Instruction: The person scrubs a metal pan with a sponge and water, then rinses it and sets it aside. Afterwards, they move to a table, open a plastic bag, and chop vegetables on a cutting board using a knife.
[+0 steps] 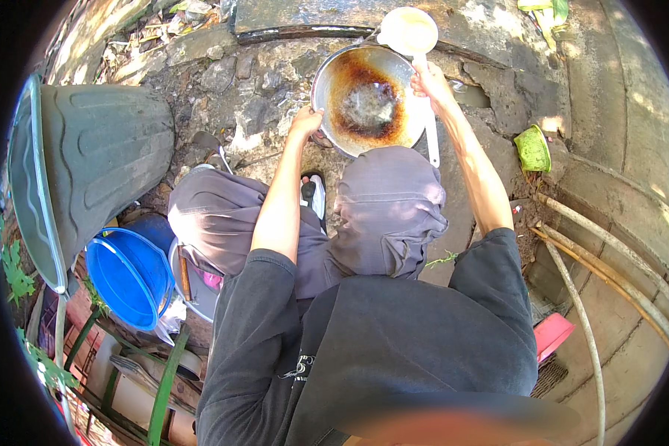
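Note:
A round metal wok [343, 64] rests on the rough ground just past my knees, brown scorch marks ringing its inside. Some liquid appears to shine at its centre. My left hand [308, 121] grips the wok at its left side. In my right hand [432, 86] is a pale, long-handled dipper [408, 32], overexposed by sunlight. Its bowl is beyond the wok's upper right rim, and the handle's end hangs down near my right knee. I cannot tell what is in the bowl.
To the left lies a large grey-green bin [108, 139] on its side, with a blue bucket [128, 279] below it. Beside my left leg sits a basin [198, 295]. A green basket [533, 149], several poles [607, 237] and a pink container [552, 336] are on the right.

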The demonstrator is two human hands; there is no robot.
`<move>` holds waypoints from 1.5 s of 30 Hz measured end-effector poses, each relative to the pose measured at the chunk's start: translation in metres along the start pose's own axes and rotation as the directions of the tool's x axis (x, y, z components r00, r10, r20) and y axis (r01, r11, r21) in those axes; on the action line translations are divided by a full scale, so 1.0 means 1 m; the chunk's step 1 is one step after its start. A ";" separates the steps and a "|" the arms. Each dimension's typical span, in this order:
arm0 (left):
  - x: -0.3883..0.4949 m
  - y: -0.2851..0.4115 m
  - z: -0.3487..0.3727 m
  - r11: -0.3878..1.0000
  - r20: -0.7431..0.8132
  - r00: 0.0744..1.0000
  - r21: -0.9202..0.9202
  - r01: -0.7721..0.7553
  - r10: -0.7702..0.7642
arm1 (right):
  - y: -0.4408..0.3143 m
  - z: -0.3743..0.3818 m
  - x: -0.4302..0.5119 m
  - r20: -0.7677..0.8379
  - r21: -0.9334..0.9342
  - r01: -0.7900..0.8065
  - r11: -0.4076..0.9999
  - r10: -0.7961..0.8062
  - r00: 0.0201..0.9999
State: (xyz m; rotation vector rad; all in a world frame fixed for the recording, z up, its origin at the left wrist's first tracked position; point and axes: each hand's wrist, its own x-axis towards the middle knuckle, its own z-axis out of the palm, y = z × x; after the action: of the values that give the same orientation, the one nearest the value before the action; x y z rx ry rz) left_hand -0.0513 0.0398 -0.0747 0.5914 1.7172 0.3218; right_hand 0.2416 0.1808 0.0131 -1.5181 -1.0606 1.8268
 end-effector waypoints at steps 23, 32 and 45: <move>-0.009 0.018 0.007 0.960 -0.185 0.947 0.147 -0.238 0.263 | 0.043 0.045 -0.059 0.135 -0.268 0.218 0.939 -0.187 0.973; -0.005 0.026 0.011 0.954 -0.294 0.914 0.189 -0.231 0.279 | 0.039 0.047 -0.082 0.186 -0.493 0.124 0.861 -0.035 0.982; -0.003 0.033 0.010 0.963 -0.250 0.937 0.176 -0.204 0.244 | 0.051 0.040 -0.126 0.146 -0.432 0.128 0.893 -0.071 0.987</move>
State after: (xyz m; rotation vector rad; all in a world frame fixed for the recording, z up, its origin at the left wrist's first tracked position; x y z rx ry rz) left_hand -0.0344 0.0649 -0.0576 0.8902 1.9507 0.4562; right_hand 0.2354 0.0426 0.0420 -1.5679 -1.6740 1.7028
